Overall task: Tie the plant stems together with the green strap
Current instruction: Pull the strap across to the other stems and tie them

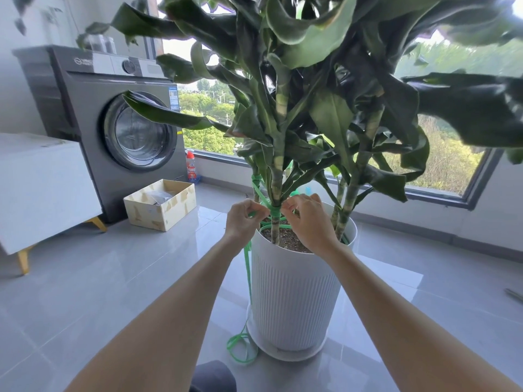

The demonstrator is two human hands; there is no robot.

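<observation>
Pinching the strap (275, 213) on either side of the near stem (276, 179), both hands are working at centre frame, just above the rim of the pot (294, 292). The left hand (244, 222) is nipping a strap end between thumb and curled fingers. The right hand (308, 222) is curling its fingertips against the wrap on the stem and seems to be pinching the other end (its knuckles are partly hiding the grip). The strap is circling that stem, running up-left to a second wrap further back, and trailing down the pot's left side to loose loops on the floor (113, 306) at lower centre.

By the look of it, the knotting step is under way. The next move is probably calling for crossing the two ends and drawing them snug without crushing the stem.

The washer (113, 123) at upper left is carrying a logo and a blue sticker, both too small to read. The red bottle (191, 165) beside it is showing white lettering, which is also illegible.
</observation>
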